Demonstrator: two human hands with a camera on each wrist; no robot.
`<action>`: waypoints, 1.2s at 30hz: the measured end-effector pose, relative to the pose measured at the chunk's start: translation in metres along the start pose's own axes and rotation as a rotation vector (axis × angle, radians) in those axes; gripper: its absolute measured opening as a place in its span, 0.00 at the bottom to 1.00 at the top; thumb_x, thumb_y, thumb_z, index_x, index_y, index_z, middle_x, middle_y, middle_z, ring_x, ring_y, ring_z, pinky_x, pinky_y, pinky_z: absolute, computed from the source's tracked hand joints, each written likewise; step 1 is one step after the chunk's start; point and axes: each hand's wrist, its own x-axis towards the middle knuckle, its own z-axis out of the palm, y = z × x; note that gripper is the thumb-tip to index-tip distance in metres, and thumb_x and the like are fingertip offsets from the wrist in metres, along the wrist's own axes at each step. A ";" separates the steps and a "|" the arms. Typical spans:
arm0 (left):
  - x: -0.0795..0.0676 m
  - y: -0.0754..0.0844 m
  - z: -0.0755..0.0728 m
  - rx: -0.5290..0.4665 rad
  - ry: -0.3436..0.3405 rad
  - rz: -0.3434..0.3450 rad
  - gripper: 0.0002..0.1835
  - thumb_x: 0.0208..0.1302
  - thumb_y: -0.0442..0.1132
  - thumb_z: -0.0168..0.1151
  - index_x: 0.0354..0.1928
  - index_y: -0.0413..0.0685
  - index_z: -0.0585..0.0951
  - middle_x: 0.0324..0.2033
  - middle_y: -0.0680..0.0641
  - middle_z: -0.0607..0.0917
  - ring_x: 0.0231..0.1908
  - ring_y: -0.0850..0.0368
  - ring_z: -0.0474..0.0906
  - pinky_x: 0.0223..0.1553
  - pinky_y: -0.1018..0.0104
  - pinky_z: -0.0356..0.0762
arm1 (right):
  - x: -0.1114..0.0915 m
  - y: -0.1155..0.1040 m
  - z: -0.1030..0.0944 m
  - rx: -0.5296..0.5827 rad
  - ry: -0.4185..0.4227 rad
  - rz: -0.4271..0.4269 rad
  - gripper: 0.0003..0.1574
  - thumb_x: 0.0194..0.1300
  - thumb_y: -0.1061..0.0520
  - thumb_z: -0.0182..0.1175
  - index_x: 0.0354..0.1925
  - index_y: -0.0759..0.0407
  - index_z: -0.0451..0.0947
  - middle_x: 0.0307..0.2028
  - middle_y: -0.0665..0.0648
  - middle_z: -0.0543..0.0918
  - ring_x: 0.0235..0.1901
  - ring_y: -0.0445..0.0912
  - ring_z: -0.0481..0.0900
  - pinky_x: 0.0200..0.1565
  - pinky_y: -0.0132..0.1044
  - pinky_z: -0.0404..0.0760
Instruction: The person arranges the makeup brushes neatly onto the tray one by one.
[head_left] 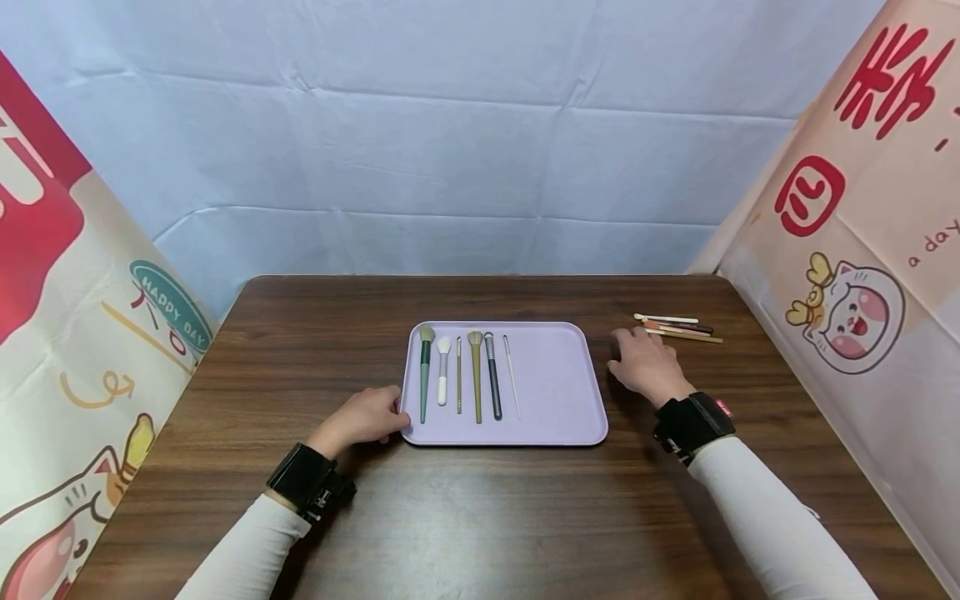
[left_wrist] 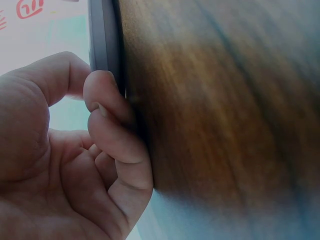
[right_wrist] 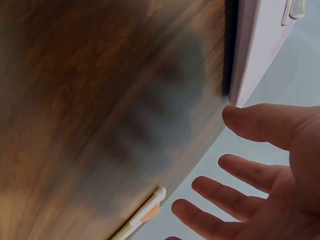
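Observation:
My left hand [head_left: 367, 414] grips the lilac tray [head_left: 558, 383] at its near left corner, thumb on the rim and fingers curled against its side in the left wrist view. Several makeup brushes lie side by side on the tray, heads away from me, among them a green-handled brush [head_left: 424, 375], a short white brush [head_left: 442, 379], an olive brush [head_left: 476, 375] and a slim white brush [head_left: 512, 379]. Beyond the tray's right side, my right hand [head_left: 647, 362] hovers with fingers spread and nothing held. Its fingertips are close to a small bunch of slim brushes [head_left: 686, 331].
A brown wood-grain table [head_left: 450, 508] carries everything. Pale blue cloth [head_left: 450, 167] hangs behind its far edge, and printed cartoon cloths [head_left: 840, 275] stand along both sides.

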 end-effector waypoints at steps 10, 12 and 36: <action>0.000 -0.001 0.000 0.002 -0.001 -0.002 0.05 0.58 0.39 0.61 0.30 0.47 0.75 0.17 0.51 0.79 0.18 0.59 0.77 0.26 0.65 0.71 | 0.000 0.013 0.000 -0.007 -0.001 0.004 0.38 0.71 0.56 0.58 0.72 0.69 0.60 0.68 0.80 0.60 0.66 0.77 0.58 0.59 0.73 0.61; 0.000 -0.001 0.000 0.002 -0.001 0.002 0.05 0.58 0.38 0.61 0.30 0.47 0.75 0.17 0.51 0.79 0.18 0.59 0.77 0.26 0.65 0.71 | 0.000 0.016 0.000 -0.009 -0.002 0.006 0.38 0.71 0.55 0.58 0.72 0.69 0.60 0.68 0.79 0.60 0.65 0.77 0.59 0.59 0.73 0.61; -0.001 0.002 -0.002 -0.014 -0.003 -0.008 0.05 0.58 0.38 0.62 0.31 0.47 0.75 0.17 0.50 0.79 0.18 0.58 0.77 0.26 0.65 0.71 | 0.008 0.060 -0.003 -0.009 0.011 0.040 0.35 0.71 0.56 0.57 0.69 0.73 0.63 0.67 0.81 0.60 0.65 0.78 0.58 0.57 0.75 0.61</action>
